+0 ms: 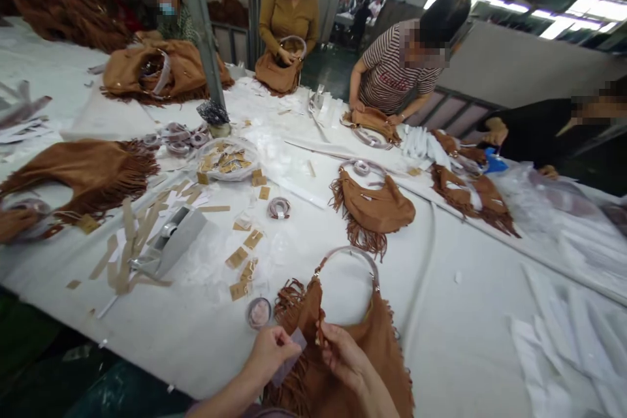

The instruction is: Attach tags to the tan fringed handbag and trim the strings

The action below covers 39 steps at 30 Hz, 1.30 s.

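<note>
In front of me a brown fringed handbag [365,353] lies on the white table, its wrapped handle [350,250] arching away from me. My left hand [268,351] pinches a small clear plastic piece [290,359] over the fringe on the bag's left side. Close beside it, my right hand [345,354] grips a narrow brown part at the bag's upper left edge, perhaps a strap end or zipper pull. My right fingertips partly cover that part.
A rolled strap [258,312] and loose tan tags [237,257] lie left of the bag. Beyond are a tape dispenser [171,235], a bag of tags [228,160] and another fringed handbag [377,202]. A metal post [202,26] rises from the table. Several people work across it.
</note>
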Motion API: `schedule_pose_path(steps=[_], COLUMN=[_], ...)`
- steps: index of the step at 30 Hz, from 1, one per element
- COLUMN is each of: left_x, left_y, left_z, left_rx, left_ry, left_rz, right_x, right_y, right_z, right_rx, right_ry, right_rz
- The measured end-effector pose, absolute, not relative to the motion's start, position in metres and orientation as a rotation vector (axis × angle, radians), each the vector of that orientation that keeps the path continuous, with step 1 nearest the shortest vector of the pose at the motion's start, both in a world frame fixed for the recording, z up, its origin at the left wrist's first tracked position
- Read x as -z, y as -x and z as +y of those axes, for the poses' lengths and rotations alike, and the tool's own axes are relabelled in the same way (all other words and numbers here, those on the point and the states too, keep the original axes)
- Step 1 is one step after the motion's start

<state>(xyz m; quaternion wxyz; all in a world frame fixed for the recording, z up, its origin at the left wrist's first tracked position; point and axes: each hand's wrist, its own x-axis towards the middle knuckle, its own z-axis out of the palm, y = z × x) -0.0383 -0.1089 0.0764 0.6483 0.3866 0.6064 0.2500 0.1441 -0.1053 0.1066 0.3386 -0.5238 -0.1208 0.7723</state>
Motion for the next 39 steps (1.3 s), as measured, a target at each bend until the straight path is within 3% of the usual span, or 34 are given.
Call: schedule_pose_path(steps=[8, 16, 28, 39], left_x=[-0.058, -0.065, -0.052, -0.024], left_y=[0.037, 0.036, 0.149, 0.095], left_z=[-0.095, -0.09, -0.083, -0.052], left_rx=[-0.567, -0.527, -0.264, -0.008], left_ry=[-1.054, -0.991, -1.741, -2.118], left_rz=[1.295, 1.391, 2.084, 1.663], right_x=[-0.1, -0.057, -0.053, -0.05], right_y=[-0.145, -0.149, -0.141, -0.139], right_z=[-0.098, -0.09, -0.088, -0.091], right_rx=[-1.98, -1.958, -1.857, -1.822], right_ry=[1.407, 1.573, 1.677, 1.66], right_rz=[-0.346, -0.325, -0.34, -0.485])
